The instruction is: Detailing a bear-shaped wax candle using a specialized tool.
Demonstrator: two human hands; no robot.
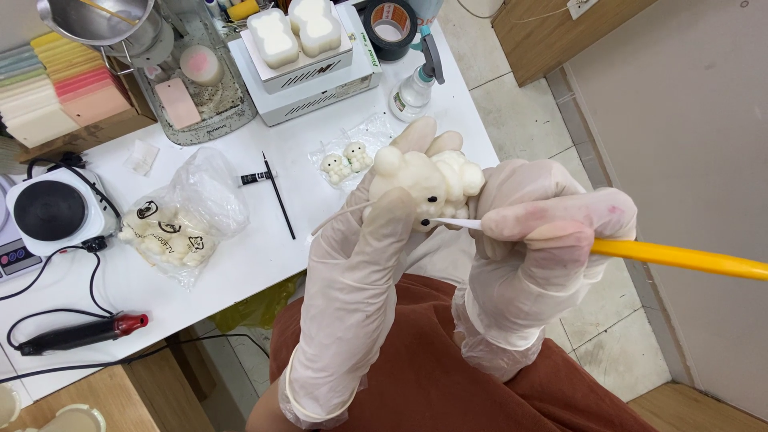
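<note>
Painting bear figure, both hands gloved.
My L hand grips white bear; R hand pinches yellow brush, tip at its face.

figure in left hand, above lap, before worktop edge | brush in right hand, right of figure, tip touching it | hot plate at worktop left | bag right of it | two small figures behind held figure | spray bottle behind those | moulds on box at back
</note>
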